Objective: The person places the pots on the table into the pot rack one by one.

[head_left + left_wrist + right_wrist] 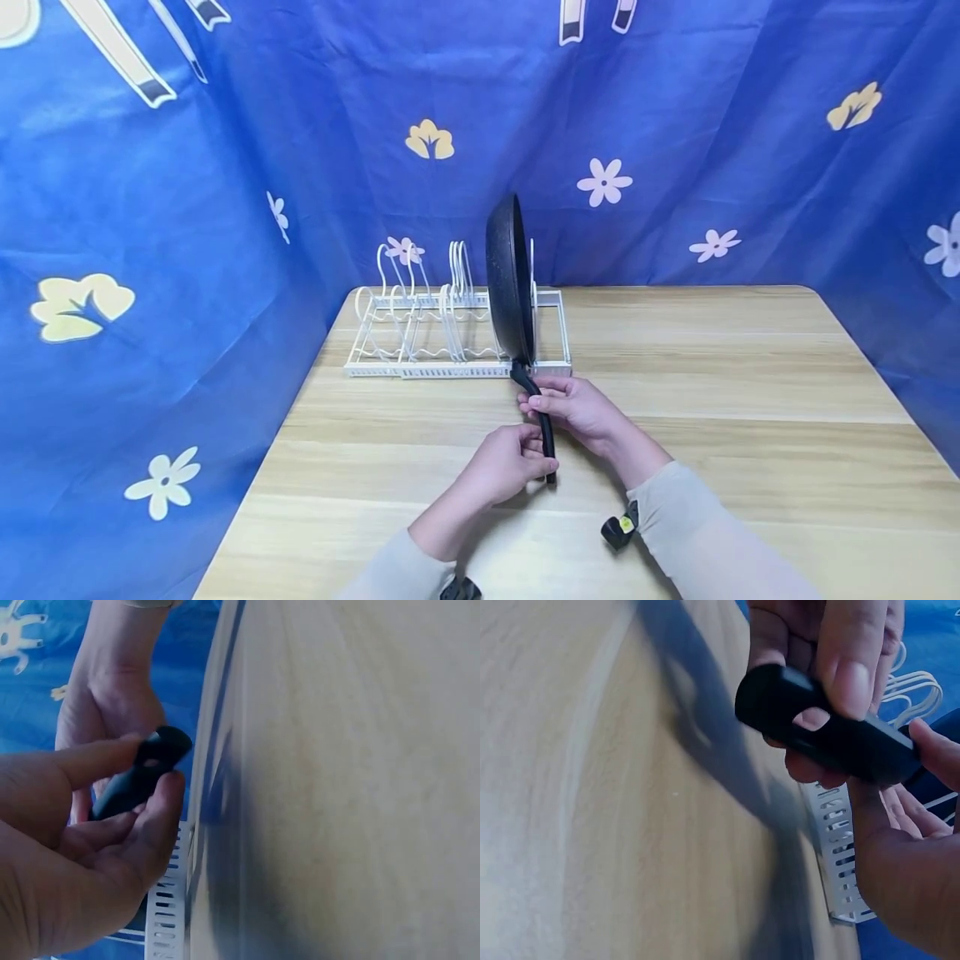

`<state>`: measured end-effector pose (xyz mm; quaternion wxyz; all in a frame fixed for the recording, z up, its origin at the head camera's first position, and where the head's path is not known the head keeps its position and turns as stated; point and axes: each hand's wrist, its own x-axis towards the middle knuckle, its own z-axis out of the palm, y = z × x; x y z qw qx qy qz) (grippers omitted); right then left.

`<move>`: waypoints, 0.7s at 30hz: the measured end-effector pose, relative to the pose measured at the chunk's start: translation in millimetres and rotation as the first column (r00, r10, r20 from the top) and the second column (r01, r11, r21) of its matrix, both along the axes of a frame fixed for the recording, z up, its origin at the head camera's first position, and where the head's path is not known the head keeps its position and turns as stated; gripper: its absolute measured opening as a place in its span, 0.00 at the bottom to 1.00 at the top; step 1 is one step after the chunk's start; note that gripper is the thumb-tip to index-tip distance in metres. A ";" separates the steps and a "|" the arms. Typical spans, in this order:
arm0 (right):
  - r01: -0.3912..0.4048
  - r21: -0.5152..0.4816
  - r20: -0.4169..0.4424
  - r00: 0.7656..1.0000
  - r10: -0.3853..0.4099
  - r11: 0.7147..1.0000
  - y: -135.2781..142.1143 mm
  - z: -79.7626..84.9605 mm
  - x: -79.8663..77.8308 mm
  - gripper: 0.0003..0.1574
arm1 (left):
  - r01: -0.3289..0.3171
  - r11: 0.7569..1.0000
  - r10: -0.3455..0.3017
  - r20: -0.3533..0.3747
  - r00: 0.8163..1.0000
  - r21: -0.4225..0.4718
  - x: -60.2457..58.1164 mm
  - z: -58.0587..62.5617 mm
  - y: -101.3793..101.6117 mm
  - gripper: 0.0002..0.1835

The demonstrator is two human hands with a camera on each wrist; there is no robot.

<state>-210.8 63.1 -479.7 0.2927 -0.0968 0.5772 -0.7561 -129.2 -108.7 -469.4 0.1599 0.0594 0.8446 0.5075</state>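
Note:
A black frying pan (508,283) stands on edge in the right part of a white wire rack (457,369), its handle (546,433) pointing toward me. My left hand (504,463) pinches the handle near its end between thumb and fingers. Closer to the pan body, my right hand (577,410) holds the same handle from the right side. In the left wrist view the handle's end (161,750) shows between the left thumb and fingers. The hole through the handle (840,742) is visible in the right wrist view.
The rack's upright wire loops (450,317) rise to the left of the pan. Rack and hands are over a light wooden table (712,400). A blue patterned cloth (675,125) hangs behind and at the sides. Small black devices (619,527) are strapped at both wrists.

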 end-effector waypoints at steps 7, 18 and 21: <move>0.029 0.056 -0.034 0.999 -0.027 0.998 -3.0 -10.1 0.7 0.33 | -0.012 0.991 0.005 -0.059 0.998 -0.130 -1.8 -5.8 3.5 0.17; 0.148 0.504 -0.324 0.946 0.028 0.851 -1.7 1.3 12.7 0.27 | -0.034 0.968 -0.007 -0.162 0.987 -0.247 2.6 -8.4 5.0 0.17; 0.214 0.697 -0.480 0.848 0.224 0.684 5.7 14.4 26.4 0.27 | -0.100 0.949 0.027 -0.240 0.970 -0.299 9.2 -5.6 -1.2 0.19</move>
